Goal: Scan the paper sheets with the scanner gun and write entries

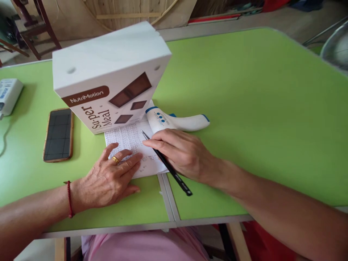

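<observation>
Forearms (272, 203), right hand (187, 156) curled around black pen (178, 176)

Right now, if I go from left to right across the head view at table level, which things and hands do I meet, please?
White block → phone → left hand → right hand holding a black pen.

Black pen (177, 176), white, dark-scribbled paper (153, 167), blue-trimmed white thermometer (187, 123), white-and-brown box (114, 45), plain green table (252, 108).
</observation>
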Demonstrator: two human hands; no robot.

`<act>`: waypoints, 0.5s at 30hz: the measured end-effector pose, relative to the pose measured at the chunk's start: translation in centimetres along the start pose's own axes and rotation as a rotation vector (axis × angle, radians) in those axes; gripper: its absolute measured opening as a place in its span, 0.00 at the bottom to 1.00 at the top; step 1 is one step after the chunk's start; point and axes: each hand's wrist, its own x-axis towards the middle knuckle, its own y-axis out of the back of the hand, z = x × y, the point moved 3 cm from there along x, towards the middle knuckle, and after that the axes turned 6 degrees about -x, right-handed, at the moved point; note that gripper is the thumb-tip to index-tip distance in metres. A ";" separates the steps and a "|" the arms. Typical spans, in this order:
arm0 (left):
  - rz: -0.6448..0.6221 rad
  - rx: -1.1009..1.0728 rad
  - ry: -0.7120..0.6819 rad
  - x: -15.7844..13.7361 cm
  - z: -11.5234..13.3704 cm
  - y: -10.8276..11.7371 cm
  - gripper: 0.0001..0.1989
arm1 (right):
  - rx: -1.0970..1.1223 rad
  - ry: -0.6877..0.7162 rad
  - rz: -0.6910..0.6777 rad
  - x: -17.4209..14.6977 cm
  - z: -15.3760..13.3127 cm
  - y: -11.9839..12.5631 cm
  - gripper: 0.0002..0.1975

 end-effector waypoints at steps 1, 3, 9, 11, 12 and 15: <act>-0.001 -0.004 -0.004 0.0 -0.1 0.0 0.20 | -0.036 0.012 -0.022 0.0 -0.1 0.0 0.16; -0.002 -0.015 -0.012 0.0 -0.3 0.1 0.19 | -0.094 0.033 -0.043 0.0 -0.4 -0.1 0.16; 0.011 -0.035 -0.006 0.0 -0.5 0.1 0.16 | -0.076 0.003 0.117 0.1 -0.1 0.2 0.16; 0.027 -0.047 -0.015 0.0 -0.6 0.0 0.16 | -0.111 -0.078 0.227 -0.1 0.9 0.2 0.19; 0.045 -0.061 -0.028 0.0 -0.5 0.0 0.15 | -0.151 -0.143 0.257 -0.2 1.7 0.0 0.20; 0.231 -0.145 -0.052 -0.2 -0.8 0.8 0.13 | -0.260 -0.334 0.166 -0.7 3.8 -1.1 0.25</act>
